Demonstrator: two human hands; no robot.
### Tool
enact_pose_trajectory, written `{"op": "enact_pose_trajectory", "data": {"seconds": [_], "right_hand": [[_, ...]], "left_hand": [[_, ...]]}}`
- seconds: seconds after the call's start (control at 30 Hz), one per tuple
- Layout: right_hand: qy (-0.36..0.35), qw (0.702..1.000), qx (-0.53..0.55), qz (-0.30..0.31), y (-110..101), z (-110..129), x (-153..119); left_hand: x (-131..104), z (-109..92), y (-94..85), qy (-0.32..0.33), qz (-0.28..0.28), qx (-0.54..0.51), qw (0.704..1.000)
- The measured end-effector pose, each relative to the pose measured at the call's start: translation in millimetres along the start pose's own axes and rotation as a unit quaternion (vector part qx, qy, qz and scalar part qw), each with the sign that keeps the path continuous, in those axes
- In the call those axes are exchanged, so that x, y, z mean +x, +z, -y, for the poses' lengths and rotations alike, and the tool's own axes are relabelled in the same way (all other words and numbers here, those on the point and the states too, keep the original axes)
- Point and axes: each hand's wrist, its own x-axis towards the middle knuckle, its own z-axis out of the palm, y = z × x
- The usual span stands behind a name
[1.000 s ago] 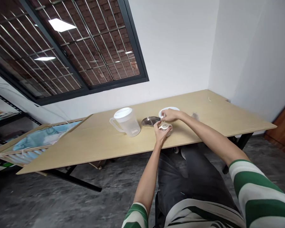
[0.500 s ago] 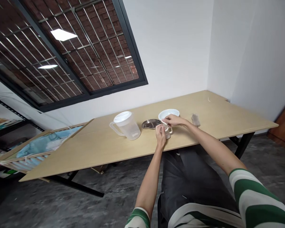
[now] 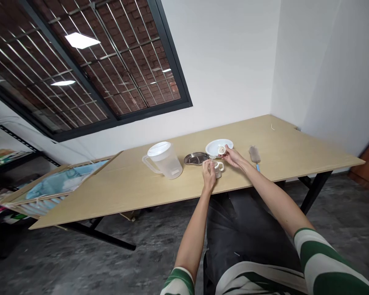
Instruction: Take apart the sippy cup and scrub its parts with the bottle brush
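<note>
My left hand (image 3: 208, 172) is closed around a small clear baby bottle (image 3: 217, 173) with white handles, low over the table near its front edge. Part of the bottle is hidden behind the fingers. In my right hand (image 3: 232, 156) a round white bottle cap (image 3: 222, 150) is pinched, its hollow side facing me. The cap is apart from the bottle, above and to its right. Just behind the cap stands a white bowl (image 3: 212, 146). A shiny kidney-shaped steel dish (image 3: 194, 159) lies to the left of the bowl.
A translucent pitcher (image 3: 169, 164) with a white lid stands left of the dish. To the right lies a bottle brush (image 3: 254, 154) with a blue handle. The wooden table (image 3: 126, 188) runs along the wall, and a crib-like frame (image 3: 70, 178) with blue bedding adjoins its left side.
My right hand has lifted the white cap off the bottle and moved it right, turning its hollow side into view. My left hand keeps its hold on the bottle.
</note>
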Motion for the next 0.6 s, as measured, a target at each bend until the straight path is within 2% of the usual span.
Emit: {"op": "enact_pose_trajectory", "data": {"seconds": [0.13,0.27,0.43,0.6], "right_hand": [[-0.015,0.999,0.011,-0.042,-10,1,11],[-0.030,0.998,-0.020,-0.060,-20,10,21],[-0.016,0.987,-0.126,-0.096,-26,16,42],[0.016,0.957,-0.258,-0.132,-29,14,65]], "left_hand": [[0,-1,0.7,0.002,-0.001,-0.006,1.000],[-1,0,0.8,0.000,-0.013,-0.010,1.000],[-3,1,0.5,-0.009,-0.016,-0.014,1.000],[-3,2,0.0,-0.011,-0.012,-0.017,1.000]]}}
